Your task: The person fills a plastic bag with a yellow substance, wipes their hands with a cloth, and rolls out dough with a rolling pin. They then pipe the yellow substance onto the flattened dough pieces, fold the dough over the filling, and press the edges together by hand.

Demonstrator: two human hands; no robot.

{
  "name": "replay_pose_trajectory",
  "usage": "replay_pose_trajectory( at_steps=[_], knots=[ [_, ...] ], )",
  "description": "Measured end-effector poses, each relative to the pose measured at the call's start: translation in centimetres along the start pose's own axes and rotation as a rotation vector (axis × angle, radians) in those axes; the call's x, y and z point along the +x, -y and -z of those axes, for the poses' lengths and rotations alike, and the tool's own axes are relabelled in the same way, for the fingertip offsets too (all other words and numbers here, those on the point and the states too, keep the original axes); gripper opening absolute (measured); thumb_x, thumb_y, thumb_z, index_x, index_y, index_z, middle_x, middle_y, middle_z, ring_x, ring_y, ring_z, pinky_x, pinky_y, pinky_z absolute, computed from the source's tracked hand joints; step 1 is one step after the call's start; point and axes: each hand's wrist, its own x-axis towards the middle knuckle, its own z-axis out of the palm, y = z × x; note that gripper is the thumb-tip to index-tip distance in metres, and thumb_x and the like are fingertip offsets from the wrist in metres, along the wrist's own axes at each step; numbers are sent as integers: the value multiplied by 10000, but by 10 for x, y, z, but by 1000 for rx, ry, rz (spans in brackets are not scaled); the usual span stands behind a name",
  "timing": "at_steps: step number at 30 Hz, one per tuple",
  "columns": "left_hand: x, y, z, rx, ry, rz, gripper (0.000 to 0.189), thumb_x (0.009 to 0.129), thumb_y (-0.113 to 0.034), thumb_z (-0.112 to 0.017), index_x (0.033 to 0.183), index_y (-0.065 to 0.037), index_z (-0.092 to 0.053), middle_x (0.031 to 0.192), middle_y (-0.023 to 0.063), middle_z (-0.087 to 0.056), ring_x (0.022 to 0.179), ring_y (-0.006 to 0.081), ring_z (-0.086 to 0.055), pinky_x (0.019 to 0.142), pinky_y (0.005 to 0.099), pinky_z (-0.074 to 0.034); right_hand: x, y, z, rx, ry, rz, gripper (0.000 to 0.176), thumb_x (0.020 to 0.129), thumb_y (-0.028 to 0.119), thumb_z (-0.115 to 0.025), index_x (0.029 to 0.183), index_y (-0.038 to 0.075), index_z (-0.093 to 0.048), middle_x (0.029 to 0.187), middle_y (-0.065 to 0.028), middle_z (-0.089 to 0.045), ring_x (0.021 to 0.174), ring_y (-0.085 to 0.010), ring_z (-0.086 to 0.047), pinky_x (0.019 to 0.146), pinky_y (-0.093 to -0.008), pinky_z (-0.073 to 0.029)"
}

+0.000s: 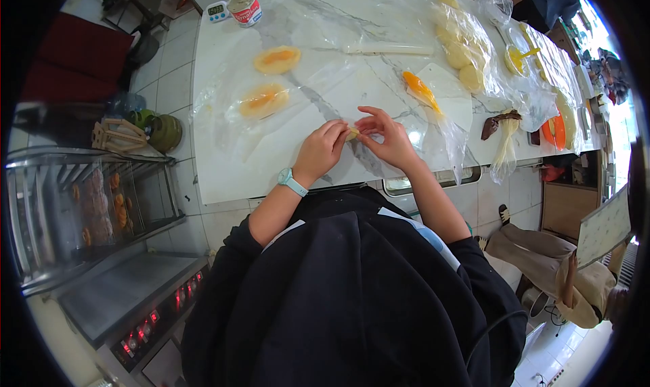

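Note:
Just above the near part of the marble table, a small pale dough piece is pinched between my two hands. My left hand, with a light watch at the wrist, has its fingers closed on the piece's left side. My right hand grips the right side with thumb and fingertips, its other fingers curved above. Two flat dough ovals with orange filling, one higher and one lower, lie to the left. An orange-filled piping bag rests to the right of my hands.
Dough balls lie under plastic at the back right. A rolling pin lies across the table's back. A can and timer stand at the back left. Another person is at the lower right, a metal rack left.

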Motion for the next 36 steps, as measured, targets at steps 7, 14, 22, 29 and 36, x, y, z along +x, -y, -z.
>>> replay_pose_trajectory(
  at_steps=[7, 14, 22, 29, 36],
  knots=[
    [-1, 2, 5, -17, -2, 4, 134, 882, -92, -565, 979, -1, -551, 999, 136, -610, 792, 310, -632, 650, 347, -534, 1, -2, 3, -45, -31, -15, 509, 799, 7, -638, 1272, 85, -469, 928, -77, -687, 856, -176, -674, 812, -293, -530],
    [2, -5, 11, -51, 35, 75, 143, 875, -68, -582, 992, 14, -571, 1040, 157, -613, 874, 313, -638, 716, 348, -551, 1, -2, 2, -78, 0, -35, 493, 809, 23, -636, 1270, 106, -486, 907, -72, -694, 869, -185, -679, 810, -292, -528],
    [3, -4, 5, 67, 58, 9, 101, 843, -89, -613, 905, -11, -624, 965, 116, -649, 855, 295, -636, 700, 351, -524, 1, -3, 1, -230, 23, 86, 483, 805, 31, -645, 1258, 108, -495, 858, -76, -671, 807, -196, -668, 733, -312, -524],
    [3, -3, 1, 87, 2, -10, 117, 830, -102, -627, 908, -15, -626, 950, 110, -651, 851, 294, -632, 713, 350, -516, 2, -2, -3, -184, -36, 102, 372, 837, 4, -573, 1198, 75, -526, 852, -103, -656, 808, -235, -648, 729, -331, -505],
    [3, -11, 2, 70, -41, 67, 229, 780, -205, -697, 941, -48, -654, 965, 80, -656, 876, 270, -621, 753, 375, -479, -1, -12, -2, -167, -11, 0, 362, 842, 8, -593, 1198, 49, -539, 887, -104, -668, 838, -202, -662, 766, -300, -518]
  ],
)
